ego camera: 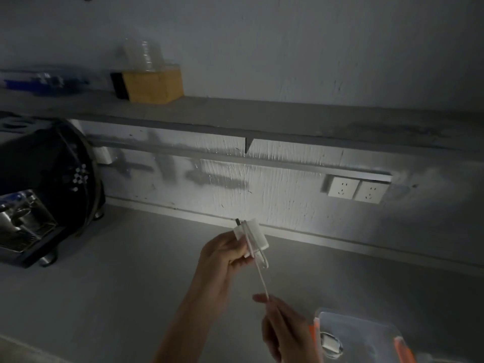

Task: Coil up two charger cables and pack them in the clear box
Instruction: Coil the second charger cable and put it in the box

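Left hand [225,251] fingers grip a white charger [252,238] with cable [258,271] wrapped around it, raised above the grey counter [117,284]. Right hand [284,328] pinches the taut cable end. Clear box [366,334], lower right, holds another coiled charger [330,345].

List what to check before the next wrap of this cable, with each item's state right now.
1. Left hand grips the charger: ok.
2. Cable runs taut from the charger to the right hand: ok.
3. Earlier turns lie snug on the charger: cannot tell, only a loop or so shows.
4. Clear box within reach at lower right, open: ok.
5. First charger already coiled in the box: looks ok, a white bundle lies inside.
6. Free cable end clear of snags: cannot tell, hidden.
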`<state>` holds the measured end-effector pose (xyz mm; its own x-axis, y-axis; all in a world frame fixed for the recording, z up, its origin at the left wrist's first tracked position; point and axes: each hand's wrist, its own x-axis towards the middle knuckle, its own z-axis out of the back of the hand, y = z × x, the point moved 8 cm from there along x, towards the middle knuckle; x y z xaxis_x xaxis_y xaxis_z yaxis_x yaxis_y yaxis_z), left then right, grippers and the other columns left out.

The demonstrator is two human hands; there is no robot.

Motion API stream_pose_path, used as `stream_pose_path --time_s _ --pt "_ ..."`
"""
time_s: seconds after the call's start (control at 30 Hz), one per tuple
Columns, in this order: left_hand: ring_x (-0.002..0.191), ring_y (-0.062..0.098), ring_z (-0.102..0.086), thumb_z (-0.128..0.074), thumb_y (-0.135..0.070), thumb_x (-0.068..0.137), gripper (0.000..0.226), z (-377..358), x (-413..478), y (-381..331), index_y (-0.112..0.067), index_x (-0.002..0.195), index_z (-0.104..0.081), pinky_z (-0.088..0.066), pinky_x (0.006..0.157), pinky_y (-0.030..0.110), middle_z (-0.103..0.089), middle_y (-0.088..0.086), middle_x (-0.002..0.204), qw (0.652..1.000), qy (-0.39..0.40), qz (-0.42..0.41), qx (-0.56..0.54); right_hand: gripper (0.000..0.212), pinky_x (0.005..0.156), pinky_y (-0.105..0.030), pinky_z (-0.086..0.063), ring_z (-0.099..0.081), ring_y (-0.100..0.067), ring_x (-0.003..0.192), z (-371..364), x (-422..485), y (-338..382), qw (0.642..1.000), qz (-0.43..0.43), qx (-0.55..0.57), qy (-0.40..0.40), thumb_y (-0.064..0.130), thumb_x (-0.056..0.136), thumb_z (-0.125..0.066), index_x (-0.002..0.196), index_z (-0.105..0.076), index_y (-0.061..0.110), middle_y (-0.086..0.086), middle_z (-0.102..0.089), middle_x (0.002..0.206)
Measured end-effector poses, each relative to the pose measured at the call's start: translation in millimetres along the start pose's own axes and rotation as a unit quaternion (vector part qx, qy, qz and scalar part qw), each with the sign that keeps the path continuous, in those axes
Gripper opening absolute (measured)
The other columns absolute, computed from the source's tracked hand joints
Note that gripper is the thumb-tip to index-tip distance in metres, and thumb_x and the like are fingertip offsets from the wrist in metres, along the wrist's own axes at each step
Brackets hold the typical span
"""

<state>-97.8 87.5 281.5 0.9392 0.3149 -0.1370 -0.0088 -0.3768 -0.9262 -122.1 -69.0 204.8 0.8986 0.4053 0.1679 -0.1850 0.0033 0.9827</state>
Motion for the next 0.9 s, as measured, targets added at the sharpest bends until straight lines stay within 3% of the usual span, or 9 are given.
stream_pose_path --time_s 0.07,0.13,0.2,0.27,0.43,0.53,0.63,0.77,0.9 --pt "0.077 0.020 -0.070 -0.059 0.003 0.089 0.011 11.5 10.2 10.0 0.007 0.095 -0.067 -0.059 0.069 0.029 -0.071 0.012 0.081 0.999 -0.045 -0.003 0.013 0.026 0.038 -0.009 -0.039 -0.044 -0.005 0.033 -4.9 -14.9 -5.3 0.995 0.031 -0.089 0.020 0.027 0.091 -0.054 0.107 -0.070 0.038 0.003 -0.058 0.045" --pt "0.078 0.023 -0.067 -0.063 0.001 0.088 0.009 20.9 19.1 20.7 0.003 0.094 -0.069 -0.058 0.073 0.033 -0.069 0.017 0.084 0.995 -0.077 -0.012 0.055 0.027 0.058 -0.018 -0.048 -0.056 0.000 0.048 -1.8 -24.4 -0.8 0.980 0.048 -0.189 0.037 0.037 0.086 -0.060 0.110 -0.069 0.044 0.012 -0.065 0.056" --pt "0.072 0.024 -0.065 -0.067 0.002 0.085 0.007 27.5 23.6 28.0 0.000 0.091 -0.070 -0.055 0.068 0.033 -0.069 0.019 0.082 0.987 -0.093 -0.022 0.127 0.026 0.069 -0.013 -0.051 -0.062 0.009 0.060 12.7 -21.0 30.0 0.941 0.115 -0.318 0.031 0.047 0.087 -0.058 0.111 -0.065 0.051 0.024 -0.067 0.066" --pt "0.070 0.023 -0.068 -0.070 0.004 0.081 0.016 27.3 24.5 35.3 0.003 0.097 -0.070 -0.059 0.064 0.031 -0.073 0.020 0.085 0.980 -0.084 -0.020 0.181 0.022 0.063 -0.016 -0.055 -0.066 0.004 0.066 25.4 -4.9 77.2 0.881 0.204 -0.427 0.023 0.045 0.095 -0.049 0.111 -0.063 0.042 0.018 -0.070 0.075" --pt "0.065 0.013 -0.067 -0.076 -0.007 0.072 0.025 -2.5 4.5 27.2 -0.002 0.096 -0.072 -0.053 0.055 0.020 -0.073 0.013 0.078 0.981 0.015 -0.043 0.190 0.009 0.055 -0.031 -0.053 -0.067 -0.012 0.070 63.5 27.1 161.9 0.821 0.319 -0.471 -0.045 0.028 0.094 -0.063 0.096 -0.072 0.030 0.014 -0.073 0.087" --pt "0.064 0.012 -0.065 -0.071 -0.017 0.069 0.027 -22.3 -7.5 12.1 -0.005 0.093 -0.074 -0.051 0.056 0.019 -0.073 0.006 0.073 0.978 0.069 -0.053 0.188 0.012 0.053 -0.032 -0.051 -0.065 -0.015 0.067 71.1 29.5 192.9 0.816 0.354 -0.451 -0.069 0.032 0.091 -0.067 0.091 -0.076 0.025 0.013 -0.075 0.085" --pt "0.066 0.013 -0.065 -0.073 -0.008 0.080 0.016 -29.4 -13.6 -3.6 -0.004 0.095 -0.073 -0.051 0.057 0.020 -0.072 0.007 0.074 0.975 0.087 -0.059 0.194 0.013 0.054 -0.031 -0.051 -0.064 -0.013 0.066 71.2 30.3 205.4 0.803 0.380 -0.451 -0.086 0.033 0.090 -0.068 0.089 -0.078 0.024 0.014 -0.076 0.086" --pt "0.067 0.012 -0.062 -0.068 -0.014 0.076 0.020 -37.2 -29.0 -12.0 -0.010 0.095 -0.074 -0.053 0.061 0.022 -0.069 0.007 0.071 0.967 0.128 -0.069 0.209 0.015 0.059 -0.029 -0.052 -0.063 -0.007 0.070 80.5 43.4 208.1 0.842 0.349 -0.397 -0.110 0.033 0.088 -0.068 0.086 -0.079 0.022 0.015 -0.076 0.088" --pt "0.080 0.023 -0.070 -0.071 -0.010 0.078 0.017 -30.0 -16.6 -13.1 -0.010 0.095 -0.075 -0.059 0.067 0.030 -0.074 0.019 0.091 0.975 0.106 -0.036 0.194 0.017 0.063 -0.020 -0.047 -0.060 -0.002 0.071 63.0 28.6 213.7 0.873 0.344 -0.346 -0.002 0.035 0.089 -0.066 0.085 -0.076 0.022 0.017 -0.073 0.084"
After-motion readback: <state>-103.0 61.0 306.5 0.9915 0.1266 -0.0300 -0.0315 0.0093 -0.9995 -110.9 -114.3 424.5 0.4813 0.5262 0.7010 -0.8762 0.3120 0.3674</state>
